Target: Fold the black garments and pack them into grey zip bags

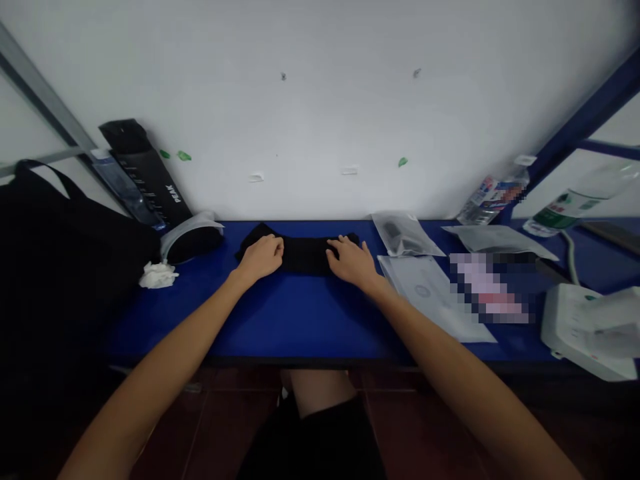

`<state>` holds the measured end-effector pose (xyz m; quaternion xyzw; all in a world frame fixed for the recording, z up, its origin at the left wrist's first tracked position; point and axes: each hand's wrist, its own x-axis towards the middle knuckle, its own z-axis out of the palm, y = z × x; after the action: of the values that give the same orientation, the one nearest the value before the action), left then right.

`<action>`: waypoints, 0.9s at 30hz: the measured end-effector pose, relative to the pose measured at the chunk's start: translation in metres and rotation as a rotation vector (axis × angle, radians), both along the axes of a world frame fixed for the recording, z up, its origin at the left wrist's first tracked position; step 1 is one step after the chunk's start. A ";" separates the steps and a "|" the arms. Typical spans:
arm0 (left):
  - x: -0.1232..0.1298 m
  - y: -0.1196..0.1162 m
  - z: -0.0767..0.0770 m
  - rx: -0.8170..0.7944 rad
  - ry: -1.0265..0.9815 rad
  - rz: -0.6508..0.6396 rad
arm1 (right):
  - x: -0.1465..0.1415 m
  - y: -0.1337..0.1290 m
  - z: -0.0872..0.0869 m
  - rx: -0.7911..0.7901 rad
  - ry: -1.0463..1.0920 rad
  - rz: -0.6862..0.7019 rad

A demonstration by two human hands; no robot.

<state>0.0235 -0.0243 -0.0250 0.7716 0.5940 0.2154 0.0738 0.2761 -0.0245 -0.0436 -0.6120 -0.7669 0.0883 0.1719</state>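
Note:
A piece of black cloth (304,256) lies stretched sideways along the back of the blue table. Its exact kind cannot be made out. My left hand (262,257) rests at its left part with the fingers curled together on the fabric. At the other end, my right hand (351,259) lies over the cloth with its fingers spread apart. Both palms hide some of the cloth, and a dark corner sticks out past my left hand.
Right of the hands lie a small zip bag (406,233) and a larger flat plastic bag (434,293). Beyond stand bottles (495,193) and a white device (590,327). A black backpack (65,267), crumpled tissue (159,275) and black PEAK package (150,177) are left. A white wall (320,120) rises behind.

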 end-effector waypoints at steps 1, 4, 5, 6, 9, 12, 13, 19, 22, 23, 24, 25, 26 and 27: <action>-0.004 0.002 0.000 -0.016 -0.011 0.019 | 0.003 0.001 0.002 0.007 -0.004 -0.032; -0.014 0.004 0.002 -0.054 -0.006 0.052 | 0.014 0.006 0.008 0.006 -0.023 -0.066; -0.015 0.004 0.003 -0.059 0.010 0.060 | 0.017 0.008 0.009 0.001 -0.027 -0.066; -0.016 0.004 0.003 -0.060 0.026 0.066 | 0.019 0.009 0.009 -0.001 -0.028 -0.062; -0.013 0.001 0.003 -0.021 0.041 0.061 | 0.021 0.012 0.008 0.035 -0.033 -0.018; -0.007 -0.001 0.001 0.115 0.002 0.019 | 0.018 0.012 0.007 0.099 -0.040 0.038; -0.005 -0.001 0.001 0.160 -0.016 -0.006 | 0.017 0.011 0.008 0.119 -0.037 0.042; 0.003 -0.001 0.000 0.155 -0.019 -0.121 | 0.028 0.012 0.018 0.189 -0.044 -0.128; 0.003 -0.001 -0.001 0.125 -0.004 -0.057 | 0.037 0.016 0.020 0.135 -0.057 -0.201; 0.003 -0.001 -0.002 0.124 -0.001 -0.046 | 0.039 0.017 0.020 0.124 -0.055 -0.213; 0.003 0.000 -0.002 0.127 0.004 -0.040 | 0.040 0.018 0.019 0.120 -0.051 -0.219; 0.002 0.001 -0.002 0.132 0.009 -0.036 | 0.041 0.020 0.018 0.121 -0.043 -0.223; 0.001 0.001 -0.002 0.138 0.010 -0.031 | 0.042 0.021 0.017 0.129 -0.034 -0.226; 0.001 0.001 -0.001 0.144 0.007 -0.024 | 0.043 0.023 0.016 0.145 -0.023 -0.225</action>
<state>0.0243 -0.0232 -0.0262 0.7828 0.5678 0.2540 0.0185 0.3188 -0.0020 -0.0278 -0.6811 -0.6997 0.0055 0.2156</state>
